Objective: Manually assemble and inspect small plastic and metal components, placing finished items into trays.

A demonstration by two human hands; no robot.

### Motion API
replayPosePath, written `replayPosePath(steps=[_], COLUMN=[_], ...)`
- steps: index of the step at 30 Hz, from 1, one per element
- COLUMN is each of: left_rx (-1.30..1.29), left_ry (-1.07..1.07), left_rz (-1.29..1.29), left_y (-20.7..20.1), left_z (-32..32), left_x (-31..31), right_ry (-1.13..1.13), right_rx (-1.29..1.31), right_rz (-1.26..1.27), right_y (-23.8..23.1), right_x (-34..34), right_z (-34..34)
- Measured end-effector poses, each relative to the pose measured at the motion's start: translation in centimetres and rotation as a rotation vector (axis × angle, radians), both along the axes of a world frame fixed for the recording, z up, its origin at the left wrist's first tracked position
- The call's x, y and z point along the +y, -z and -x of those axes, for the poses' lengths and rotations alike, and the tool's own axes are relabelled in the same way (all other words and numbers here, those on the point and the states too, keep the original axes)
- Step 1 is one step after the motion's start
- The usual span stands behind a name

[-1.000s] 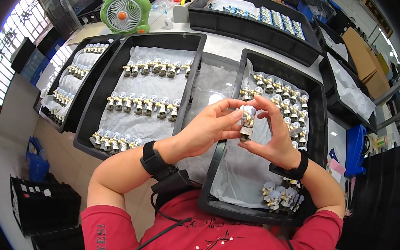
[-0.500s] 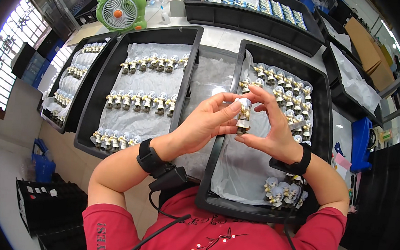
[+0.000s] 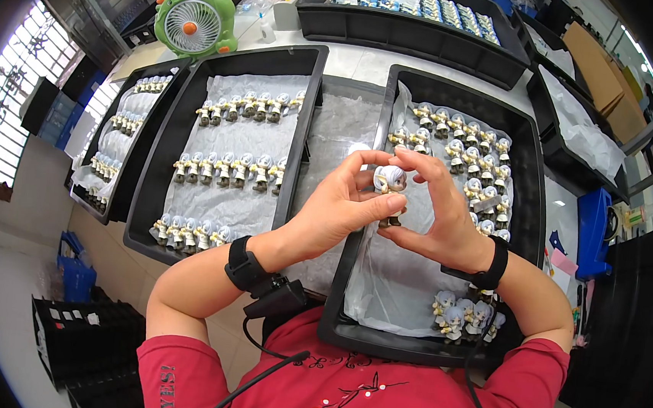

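White figure (image 3: 390,180) held between two hands, many others laid in trays

Near the centre of the frame, the figure is in the air, over the left side of the right tray (image 3: 407,353). The left hand (image 3: 334,205) pinches it with thumb and fingers. The right hand (image 3: 447,225) is curved around it, forefinger by the head and thumb by the feet; how firmly it presses, I cannot tell.

Much seems done: three rows lie on paper in the left tray (image 3: 257,66), and close rows (image 3: 469,150) fill the upper right part of the right tray. A loose group (image 3: 465,316) is at its lower right, less orderly, and grey paper (image 3: 388,293) shows beside it. The figure in hand is not yet put down; whether the loose ones are finished, the view does not show.

White table (image 3: 356,67) is visible beyond these trays. A far tray (image 3: 409,34) at the top has blue and white pieces. Upper left are a green fan (image 3: 195,26) and a barred window (image 3: 13,87); lower left, black crates (image 3: 82,330) on the floor (image 3: 120,245). At the right edge are a blue bin (image 3: 593,229) and, higher, brown cardboard (image 3: 594,68).
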State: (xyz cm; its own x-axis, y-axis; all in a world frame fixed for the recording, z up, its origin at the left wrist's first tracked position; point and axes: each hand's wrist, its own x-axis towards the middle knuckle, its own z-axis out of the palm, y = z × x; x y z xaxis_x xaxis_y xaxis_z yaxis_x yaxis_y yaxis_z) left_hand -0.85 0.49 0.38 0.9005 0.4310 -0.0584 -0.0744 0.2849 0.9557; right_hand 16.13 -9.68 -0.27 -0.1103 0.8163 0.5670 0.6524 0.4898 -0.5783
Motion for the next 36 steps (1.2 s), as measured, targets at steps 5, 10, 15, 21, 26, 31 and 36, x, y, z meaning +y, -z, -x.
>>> replayPosePath(steps=[5, 10, 15, 21, 26, 31, 36], left_rx=[-0.068, -0.124, -0.121, -0.077, -0.065, -0.038, -0.037], left_ry=[0.079, 0.104, 0.086, 0.058, 0.080, 0.047, 0.066], left_rz=[0.155, 0.191, 0.205, 0.159, 0.219, 0.121, 0.151], left_y=[-0.5, -0.7, -0.5, 0.4, 0.4, 0.5, 0.1], left_z=[0.0, 0.1, 0.1, 0.1, 0.0, 0.0, 0.0], left_x=[0.1, 0.2, 0.4, 0.7, 0.6, 0.5, 0.3], right_ry=[0.005, 0.028, 0.040, 0.031, 0.002, 0.005, 0.007], right_rx=[0.003, 0.031, -0.005, 0.025, 0.012, -0.026, -0.005], right_rz=[0.001, -0.030, -0.055, -0.056, -0.053, -0.136, -0.087], right_y=[-0.5, -0.4, -0.4, -0.7, -0.7, -0.5, -0.6], right_x=[-0.1, -0.3, -0.2, -0.2, -0.3, 0.0, -0.2], right_z=[0.0, -0.2, -0.5, -0.4, -0.4, -0.3, -0.4])
